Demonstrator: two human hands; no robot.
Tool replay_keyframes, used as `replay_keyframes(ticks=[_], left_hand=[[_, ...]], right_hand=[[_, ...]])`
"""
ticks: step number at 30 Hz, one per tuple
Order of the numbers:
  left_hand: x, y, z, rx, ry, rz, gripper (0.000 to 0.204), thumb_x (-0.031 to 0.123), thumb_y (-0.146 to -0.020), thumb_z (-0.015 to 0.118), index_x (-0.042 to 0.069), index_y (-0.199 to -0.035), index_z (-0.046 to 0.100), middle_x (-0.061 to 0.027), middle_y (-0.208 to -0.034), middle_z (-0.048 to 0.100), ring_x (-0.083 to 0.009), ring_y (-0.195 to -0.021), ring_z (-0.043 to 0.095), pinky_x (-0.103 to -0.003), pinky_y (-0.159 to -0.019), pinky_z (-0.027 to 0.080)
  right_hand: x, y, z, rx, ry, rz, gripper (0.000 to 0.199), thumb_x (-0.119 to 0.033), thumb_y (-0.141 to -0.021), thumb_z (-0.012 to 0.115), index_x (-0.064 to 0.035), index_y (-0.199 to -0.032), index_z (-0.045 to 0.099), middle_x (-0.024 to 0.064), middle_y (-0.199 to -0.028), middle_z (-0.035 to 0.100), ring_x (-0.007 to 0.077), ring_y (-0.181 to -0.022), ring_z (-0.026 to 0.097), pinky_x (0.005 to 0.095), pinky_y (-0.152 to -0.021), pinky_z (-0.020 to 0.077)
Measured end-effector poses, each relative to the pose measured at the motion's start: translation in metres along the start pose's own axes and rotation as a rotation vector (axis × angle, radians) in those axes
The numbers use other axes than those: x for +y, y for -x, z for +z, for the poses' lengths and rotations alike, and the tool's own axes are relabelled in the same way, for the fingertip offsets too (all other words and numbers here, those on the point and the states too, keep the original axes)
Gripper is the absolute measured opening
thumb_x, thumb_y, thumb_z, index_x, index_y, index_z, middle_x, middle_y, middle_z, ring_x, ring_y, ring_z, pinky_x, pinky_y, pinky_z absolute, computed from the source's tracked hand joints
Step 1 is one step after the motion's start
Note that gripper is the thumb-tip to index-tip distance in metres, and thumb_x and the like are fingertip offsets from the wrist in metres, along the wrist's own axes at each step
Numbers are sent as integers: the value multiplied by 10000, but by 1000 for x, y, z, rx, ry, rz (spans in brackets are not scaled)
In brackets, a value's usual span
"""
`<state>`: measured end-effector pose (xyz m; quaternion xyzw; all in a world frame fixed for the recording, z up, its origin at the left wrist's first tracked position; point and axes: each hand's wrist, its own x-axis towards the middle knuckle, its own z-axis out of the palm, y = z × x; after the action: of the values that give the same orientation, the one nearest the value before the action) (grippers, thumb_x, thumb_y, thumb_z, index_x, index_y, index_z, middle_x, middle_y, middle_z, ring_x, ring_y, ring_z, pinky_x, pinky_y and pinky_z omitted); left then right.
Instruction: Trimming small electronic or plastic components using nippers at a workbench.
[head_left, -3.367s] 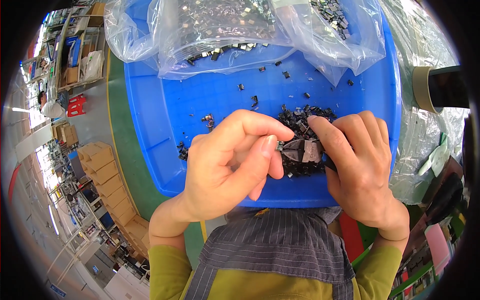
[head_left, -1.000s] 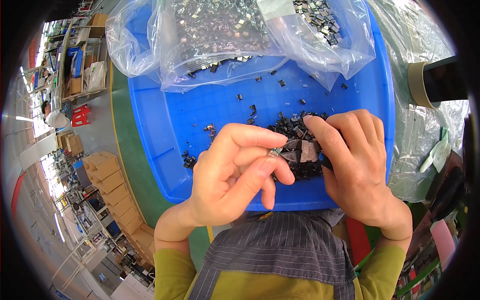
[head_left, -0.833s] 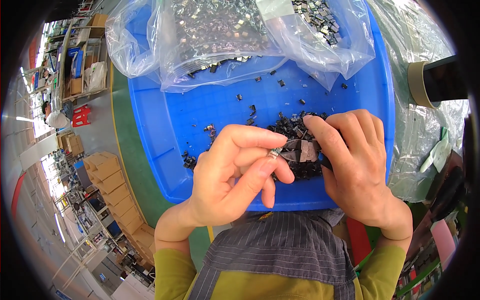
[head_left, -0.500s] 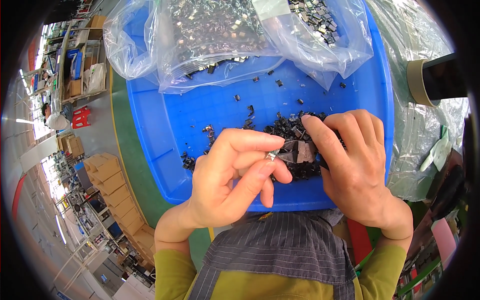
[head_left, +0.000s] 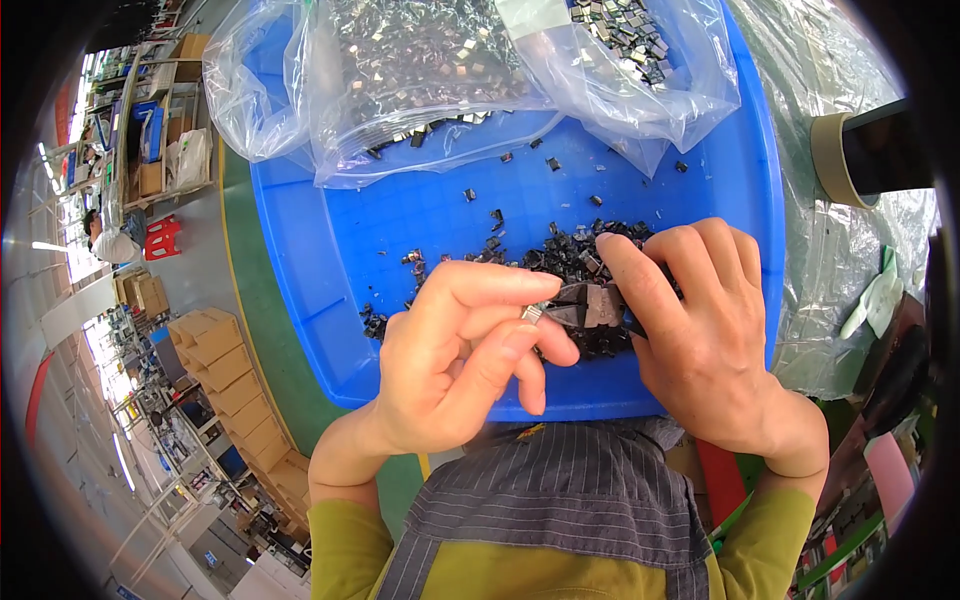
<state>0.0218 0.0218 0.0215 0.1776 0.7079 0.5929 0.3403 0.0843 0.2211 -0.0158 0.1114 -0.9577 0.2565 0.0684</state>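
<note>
A blue plastic tray [head_left: 330,260] lies in front of me with a heap of small black parts [head_left: 570,255] on its floor. My left hand [head_left: 455,365] pinches a small silvery clip [head_left: 531,312] between thumb and forefinger. My right hand [head_left: 700,330] grips a dark part [head_left: 590,303] right against that clip, over the near edge of the heap. The two hands meet fingertip to fingertip above the tray's front half.
Two clear plastic bags [head_left: 420,70] of small metal pieces rest on the tray's far side. A roll of tape [head_left: 835,160] sits at the right on crinkled plastic sheeting [head_left: 850,270]. Cardboard boxes [head_left: 215,360] and shelving [head_left: 150,130] lie far below at the left.
The hands have stayed together at the heap. The left fingers shifted slightly around the silvery clip, and the view drifted a little lower over the tray.
</note>
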Motion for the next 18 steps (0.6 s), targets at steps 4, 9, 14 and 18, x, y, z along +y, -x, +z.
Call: replay_keyframes(ticks=[4, 9, 14, 18], left_hand=[[0, 1, 3, 19, -10, 30, 253, 152, -999, 438, -13, -1188, 404, -212, -828, 683, -147, -552, 635, -199, -478, 421], [0, 0, 2, 18, -42, 31, 252, 150, -997, 442, -12, -1186, 405, -207, -828, 685, -140, -556, 631, -197, -483, 422], [0, 0, 1, 6, -48, 27, 243, 135, -994, 440, -14, -1184, 413, -206, -829, 684, -139, -556, 629, -195, -484, 422], [-1, 0, -1, -14, -49, 38, 229, 112, -989, 432, -14, -1179, 423, -209, -833, 684, -139, -557, 630, -196, -486, 424]], right_hand=[[-1, -1, 1, 43, 6, 8, 594, 0, -569, 667, -43, -1155, 583, 77, -909, 520, 270, -839, 515, 393, -750, 383], [-2, -2, 0, 44, 9, 20, 594, 4, -573, 661, -41, -1160, 579, 85, -938, 533, 279, -866, 524, 399, -777, 388], [0, 0, 3, 59, 27, 1, 577, 5, -566, 660, -41, -1136, 584, 77, -896, 522, 270, -838, 520, 391, -754, 385], [0, 0, 5, 78, 69, -16, 352, -140, -708, 592, -73, -1053, 581, 63, -829, 455, 241, -776, 475, 376, -737, 382]])
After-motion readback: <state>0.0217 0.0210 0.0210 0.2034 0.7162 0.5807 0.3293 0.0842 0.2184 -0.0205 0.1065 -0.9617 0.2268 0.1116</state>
